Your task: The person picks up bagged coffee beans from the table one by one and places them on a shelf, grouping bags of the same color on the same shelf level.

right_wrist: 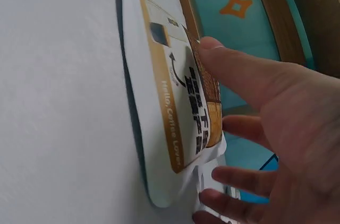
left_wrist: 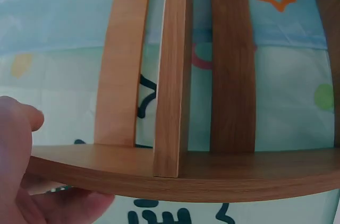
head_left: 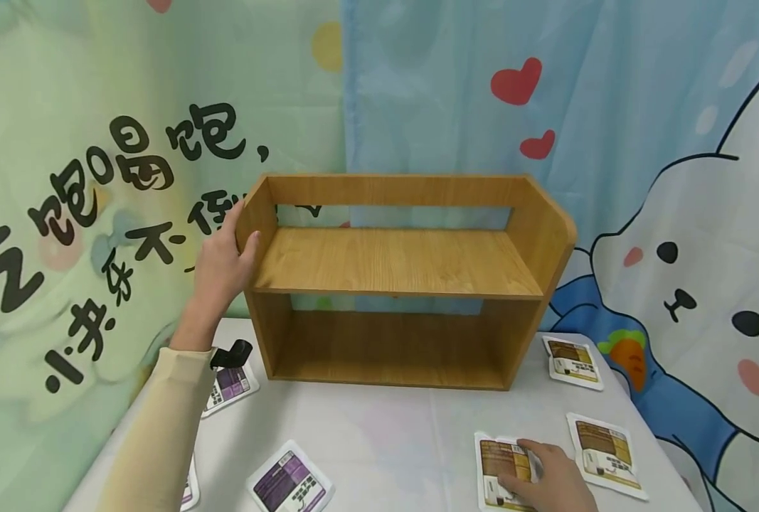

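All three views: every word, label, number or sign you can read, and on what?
"Hello, Coffee Lover": brown-and-white packet by the right hand; its bold Chinese print is too blurred to read surely.
"吧唱吧,": green curtain, upper line.
"不": same curtain, lower line; the rest is stylised or partly hidden.
Purple-and-white packets, other brown-and-white packets: print too small.
No legible numbers.

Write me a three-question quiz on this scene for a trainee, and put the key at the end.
1. True or false: the left hand grips a side panel of the wooden shelf.
2. Which packet is the right hand at?
A) a purple packet
B) a brown packet
C) no packet
3. How many brown packets show on the white table in the head view?

Key: 1. True. 2. B. 3. Three: that one, its right-hand neighbour and the back packet.
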Demonstrator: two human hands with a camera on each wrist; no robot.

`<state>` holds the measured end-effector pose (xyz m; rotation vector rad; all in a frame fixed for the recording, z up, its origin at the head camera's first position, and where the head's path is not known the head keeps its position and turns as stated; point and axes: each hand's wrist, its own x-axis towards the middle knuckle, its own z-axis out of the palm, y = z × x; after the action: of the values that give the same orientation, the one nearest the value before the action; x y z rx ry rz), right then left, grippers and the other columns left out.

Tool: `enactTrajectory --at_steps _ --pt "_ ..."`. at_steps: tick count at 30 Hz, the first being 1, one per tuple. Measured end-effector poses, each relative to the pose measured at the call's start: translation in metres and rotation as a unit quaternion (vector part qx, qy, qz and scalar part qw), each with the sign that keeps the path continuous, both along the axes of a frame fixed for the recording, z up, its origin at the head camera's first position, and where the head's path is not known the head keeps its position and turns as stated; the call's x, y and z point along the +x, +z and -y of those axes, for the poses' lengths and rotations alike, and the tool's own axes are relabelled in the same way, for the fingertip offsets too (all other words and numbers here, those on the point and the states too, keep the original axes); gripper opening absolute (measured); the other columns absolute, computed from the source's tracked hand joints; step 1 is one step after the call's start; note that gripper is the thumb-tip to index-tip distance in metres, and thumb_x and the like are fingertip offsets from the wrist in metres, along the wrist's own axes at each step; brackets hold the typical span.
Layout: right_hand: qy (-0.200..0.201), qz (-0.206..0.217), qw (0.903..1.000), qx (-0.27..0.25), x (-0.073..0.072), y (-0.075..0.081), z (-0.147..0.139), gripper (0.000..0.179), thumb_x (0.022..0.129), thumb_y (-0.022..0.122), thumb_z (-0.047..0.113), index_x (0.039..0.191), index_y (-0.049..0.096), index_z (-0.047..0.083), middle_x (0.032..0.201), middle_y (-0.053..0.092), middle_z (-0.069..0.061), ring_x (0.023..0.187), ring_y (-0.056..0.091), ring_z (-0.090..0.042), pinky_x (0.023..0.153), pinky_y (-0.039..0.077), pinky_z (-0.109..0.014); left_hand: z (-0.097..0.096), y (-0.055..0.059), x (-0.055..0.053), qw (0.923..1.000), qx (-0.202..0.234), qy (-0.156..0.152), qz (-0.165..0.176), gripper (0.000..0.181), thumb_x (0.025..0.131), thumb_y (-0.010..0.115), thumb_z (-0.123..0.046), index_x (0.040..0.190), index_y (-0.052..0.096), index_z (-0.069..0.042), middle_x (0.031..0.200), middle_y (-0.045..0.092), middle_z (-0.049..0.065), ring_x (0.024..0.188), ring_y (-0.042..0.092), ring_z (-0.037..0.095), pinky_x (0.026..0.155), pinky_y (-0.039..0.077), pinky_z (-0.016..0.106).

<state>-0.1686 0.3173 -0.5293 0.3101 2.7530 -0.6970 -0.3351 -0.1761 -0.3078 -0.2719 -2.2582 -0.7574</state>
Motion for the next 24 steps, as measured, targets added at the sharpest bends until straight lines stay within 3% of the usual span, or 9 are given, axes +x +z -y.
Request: enactTrajectory --at_steps 2,6,13,20,24 --pt "-0.005 0.013 0.9999 0.003 0.004 0.0 0.001 0.113 0.058 0.072 0.077 0.133 0.05 -0.004 0.114 0.051 -0.034 0.104 0.05 -0.053 0.084 0.042 -0.064 0.001 -0.001 -0.003 1.0 -0.004 0.004 0.002 0.051 0.099 0.055 -0.021 0.147 0.04 -0.013 0.087 0.065 0.027 0.061 0.058 0.036 0.053 0.046 0.047" --pt "-0.02 0.024 0.9995 -0.001 0.007 -0.003 0.003 0.115 0.057 0.075 0.075 0.137 0.045 -0.003 0.106 0.054 -0.024 0.09 0.055 -0.039 0.083 0.045 -0.06 0.003 0.0 -0.007 1.0 0.0 0.002 -0.009 0.043 0.101 0.051 -0.021 0.143 0.046 -0.012 0.074 0.061 0.023 0.052 0.05 0.031 0.049 0.039 0.042" --pt "-0.023 0.003 0.999 -0.038 0.004 -0.013 0.008 0.111 0.057 0.081 0.067 0.137 0.046 -0.001 0.099 0.055 -0.018 0.084 0.053 -0.031 0.08 0.046 -0.056 0.008 0.003 -0.01 0.9996 0.01 0.011 0.024 0.04 0.101 0.05 -0.024 0.139 0.051 -0.011 0.1 0.067 0.026 0.067 0.06 0.035 0.06 0.048 0.049" --pt "-0.034 -0.033 0.9875 -0.15 0.003 -0.012 0.021 0.092 0.064 0.087 0.047 0.137 0.049 0.005 0.129 0.052 -0.029 0.112 0.052 -0.044 0.091 0.038 -0.062 0.006 0.001 -0.012 0.9998 0.012 0.014 0.008 0.04 0.101 0.051 -0.022 0.139 0.052 -0.012 0.1 0.069 0.024 0.058 0.058 0.032 0.055 0.048 0.046" --pt "-0.026 -0.068 0.9797 -0.187 -0.001 0.005 0.036 0.084 0.067 0.089 0.036 0.136 0.052 0.007 0.136 0.049 -0.026 0.123 0.043 -0.049 0.095 0.035 -0.064 0.004 0.003 -0.013 0.9998 0.014 0.012 -0.001 0.039 0.101 0.051 -0.021 0.139 0.052 -0.011 0.079 0.067 0.021 0.05 0.052 0.028 0.049 0.044 0.042"
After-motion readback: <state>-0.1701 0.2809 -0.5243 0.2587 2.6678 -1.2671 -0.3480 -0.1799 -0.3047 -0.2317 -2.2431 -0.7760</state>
